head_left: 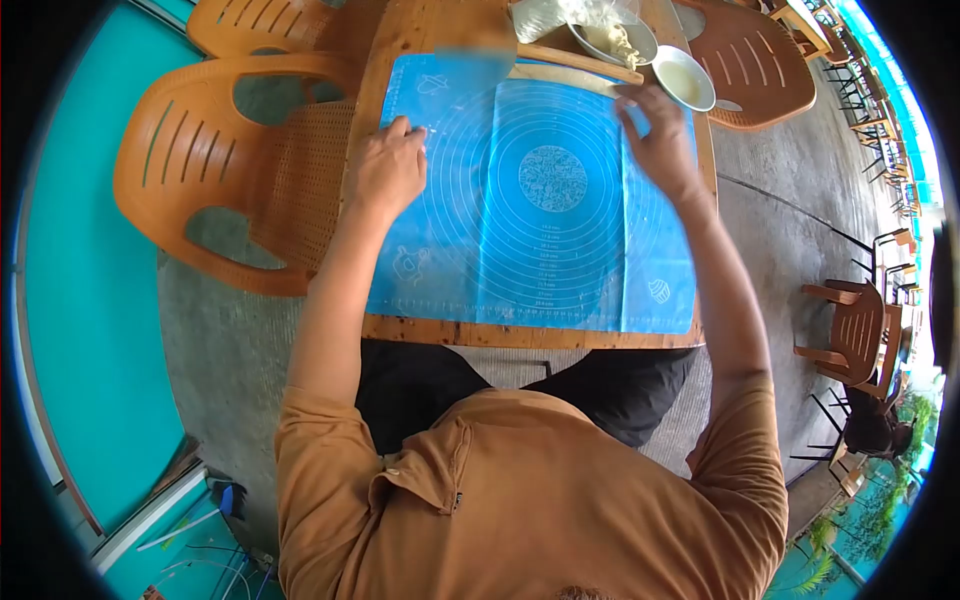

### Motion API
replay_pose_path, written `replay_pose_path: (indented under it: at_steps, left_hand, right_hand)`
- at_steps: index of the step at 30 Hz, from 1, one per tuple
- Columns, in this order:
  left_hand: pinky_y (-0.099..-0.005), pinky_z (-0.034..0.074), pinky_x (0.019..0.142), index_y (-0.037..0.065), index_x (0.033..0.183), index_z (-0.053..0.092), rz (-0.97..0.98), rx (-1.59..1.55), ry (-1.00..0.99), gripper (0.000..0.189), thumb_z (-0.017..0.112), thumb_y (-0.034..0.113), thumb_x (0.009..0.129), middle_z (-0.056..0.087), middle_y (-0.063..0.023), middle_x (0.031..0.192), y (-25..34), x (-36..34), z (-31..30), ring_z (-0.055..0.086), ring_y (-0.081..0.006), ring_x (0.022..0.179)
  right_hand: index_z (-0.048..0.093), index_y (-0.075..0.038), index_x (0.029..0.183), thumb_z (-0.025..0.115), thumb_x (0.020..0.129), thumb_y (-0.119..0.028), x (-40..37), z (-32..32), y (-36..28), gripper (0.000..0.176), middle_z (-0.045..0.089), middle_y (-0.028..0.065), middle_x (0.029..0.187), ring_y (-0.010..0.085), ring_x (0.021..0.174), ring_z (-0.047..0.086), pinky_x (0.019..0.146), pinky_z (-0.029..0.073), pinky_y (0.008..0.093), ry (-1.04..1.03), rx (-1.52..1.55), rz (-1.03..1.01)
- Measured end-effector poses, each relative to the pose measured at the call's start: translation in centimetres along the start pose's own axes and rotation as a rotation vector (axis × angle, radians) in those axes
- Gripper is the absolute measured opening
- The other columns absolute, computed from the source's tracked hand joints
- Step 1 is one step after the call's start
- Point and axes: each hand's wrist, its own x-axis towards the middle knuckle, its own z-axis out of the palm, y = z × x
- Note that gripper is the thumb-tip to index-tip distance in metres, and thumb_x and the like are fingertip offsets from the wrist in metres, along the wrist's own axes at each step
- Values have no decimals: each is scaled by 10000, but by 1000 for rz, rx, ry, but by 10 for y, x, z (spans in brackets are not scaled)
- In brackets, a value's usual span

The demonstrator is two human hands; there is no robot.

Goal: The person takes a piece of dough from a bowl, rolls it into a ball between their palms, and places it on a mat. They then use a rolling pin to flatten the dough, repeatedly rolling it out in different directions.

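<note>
We see the blue mat (460, 260) lying flat on the wooden counter (540, 334). Our left hand (392, 170), over its left edge, has a curled grip; we cannot tell if it holds something. Our right hand (658, 140), grip partly open, is near the wooden rod (585, 64) and white bowl (684, 80).

no words or numbers here can be read for sure. the blue mat (440, 210) has a stack of tiny white lines of print (549, 265) under the round patch (553, 179) in its middle, and small ruler marks (560, 321) run along its bottom edge, but all of it is too little to read.
</note>
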Motion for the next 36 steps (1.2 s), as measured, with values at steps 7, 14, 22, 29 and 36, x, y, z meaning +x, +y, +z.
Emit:
replay_pose_path:
  at_steps: [7,14,22,29,36]
  left_hand:
    - [-459,552,896,65,1227,739,-18,-23,-24,290,602,152,987,676,-98,1153,-5,-4,5,695,-330,978]
    - [-448,553,887,45,1183,752,32,-8,66,274,610,131,966,675,-117,1101,-11,-5,15,702,-313,979]
    - [-454,561,870,44,1147,764,44,-12,69,260,620,121,944,678,-124,1084,-18,-3,22,707,-307,965]
    - [-442,566,897,74,1143,766,26,21,25,272,595,118,937,683,-119,1149,-12,1,21,712,-308,1010]
    - [-465,539,949,63,1224,749,-1,6,-14,309,582,149,979,669,-139,1179,-13,1,18,697,-335,1046]
  right_hand:
    - [727,-101,1235,687,1009,-276,-33,42,-161,289,717,64,1257,238,1221,651,1152,388,507,-300,56,-72]
    - [730,-84,1216,606,1045,-326,-54,46,-183,321,652,89,1351,228,1322,587,1200,349,555,-376,12,-187]
    - [694,-53,1293,546,1072,-400,-50,15,-204,438,633,133,1425,292,1401,537,1267,234,604,-806,87,-50]
    - [703,-58,1300,497,1086,-447,-63,48,-189,489,632,131,1442,251,1421,531,1283,205,602,-494,-77,-243]
    - [721,-52,1269,488,1093,-441,-55,49,-191,486,674,131,1365,257,1399,552,1282,229,576,-456,-45,-64]
